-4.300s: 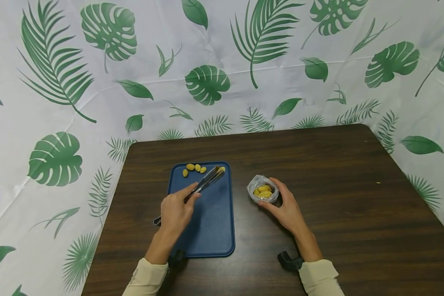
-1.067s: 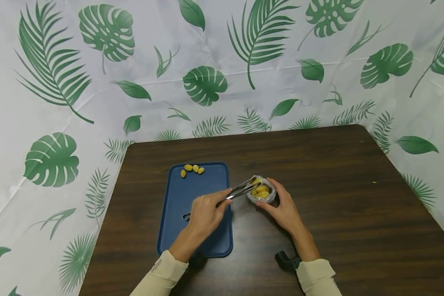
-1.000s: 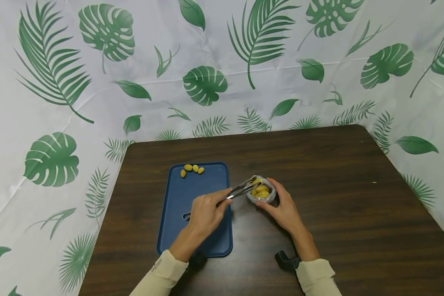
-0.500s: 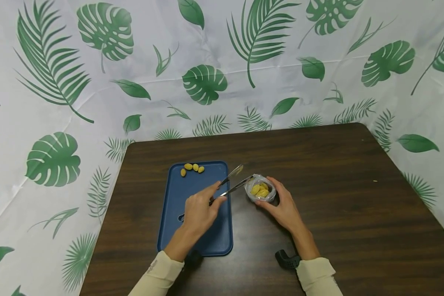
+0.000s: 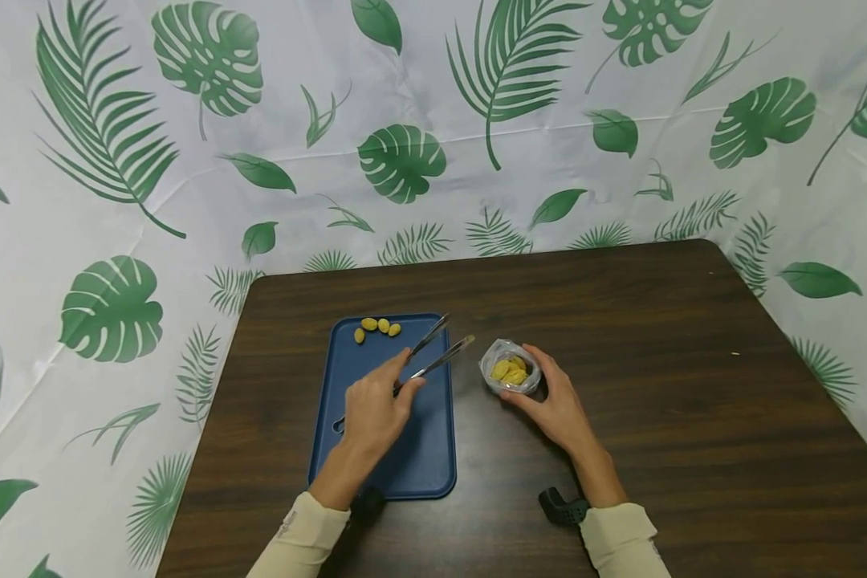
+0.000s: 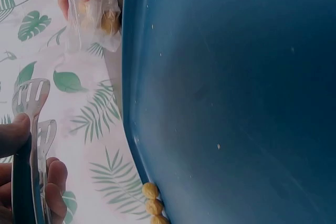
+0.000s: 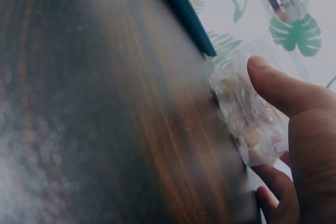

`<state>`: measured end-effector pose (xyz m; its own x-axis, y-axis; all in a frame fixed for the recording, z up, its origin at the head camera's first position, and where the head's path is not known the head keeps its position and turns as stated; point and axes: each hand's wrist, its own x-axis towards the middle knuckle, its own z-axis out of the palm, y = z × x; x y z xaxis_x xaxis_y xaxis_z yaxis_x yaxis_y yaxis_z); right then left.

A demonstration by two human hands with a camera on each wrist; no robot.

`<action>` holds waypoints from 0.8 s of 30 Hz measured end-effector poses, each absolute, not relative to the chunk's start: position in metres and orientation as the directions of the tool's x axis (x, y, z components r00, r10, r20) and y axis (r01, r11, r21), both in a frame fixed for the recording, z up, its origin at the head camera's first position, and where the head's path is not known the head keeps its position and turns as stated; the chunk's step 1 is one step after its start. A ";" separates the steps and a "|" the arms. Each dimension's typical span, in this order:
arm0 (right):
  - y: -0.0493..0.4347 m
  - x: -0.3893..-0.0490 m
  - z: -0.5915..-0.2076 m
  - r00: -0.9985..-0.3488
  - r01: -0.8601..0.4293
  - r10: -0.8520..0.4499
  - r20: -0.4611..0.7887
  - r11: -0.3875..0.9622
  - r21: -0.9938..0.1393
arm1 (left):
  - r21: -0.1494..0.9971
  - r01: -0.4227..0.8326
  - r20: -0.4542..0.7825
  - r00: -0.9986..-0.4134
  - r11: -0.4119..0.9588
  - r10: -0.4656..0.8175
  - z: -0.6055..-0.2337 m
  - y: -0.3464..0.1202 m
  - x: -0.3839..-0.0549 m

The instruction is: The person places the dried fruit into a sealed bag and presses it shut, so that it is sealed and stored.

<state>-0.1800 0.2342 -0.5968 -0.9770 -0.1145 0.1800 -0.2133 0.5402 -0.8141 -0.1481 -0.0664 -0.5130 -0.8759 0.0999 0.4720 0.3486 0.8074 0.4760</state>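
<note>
My left hand [image 5: 376, 405] holds metal tongs [image 5: 441, 359] over the blue tray [image 5: 419, 449]. The two tong arms are spread apart, with nothing between the slotted tips, which show in the left wrist view. Several small yellow oval pieces [image 5: 369, 324] lie along the tray's far edge. To the tray's right stands a clear plastic bag [image 5: 487, 368], its mouth turned up, with more yellow pieces [image 5: 510, 372] inside. My right hand [image 5: 559, 405] grips the bag's right side between thumb and fingers, as the right wrist view also shows.
A dark wooden table [image 5: 657, 401] carries the tray and bag. One tiny yellow crumb [image 5: 734, 353] lies on it at the right. Behind the table hangs a white cloth [image 5: 296, 209] printed with green leaves.
My left hand brought a yellow piece from the tray to the bag with the tongs, let it go, then drew the spread tongs back left over the tray. The right hand stayed on the bag.
</note>
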 end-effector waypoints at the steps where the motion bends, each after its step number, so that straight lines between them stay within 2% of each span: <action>1: 0.234 -0.180 -0.597 -0.977 -0.213 -0.114 0.179 0.541 -0.814 | 0.478 0.347 0.474 -0.875 0.807 0.096 -0.513 -0.068 -0.148; 24: 0.234 -0.179 -0.596 -0.981 -0.196 -0.107 0.164 0.556 -0.808 | 0.475 0.264 0.457 -0.889 0.840 0.021 -0.518 -0.087 -0.154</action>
<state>-0.1785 0.2340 -0.5955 -0.9806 -0.1065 0.1643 -0.1957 0.5562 -0.8076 -0.1539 -0.0874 -0.5180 -0.8893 0.0210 0.4569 0.2636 0.8398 0.4746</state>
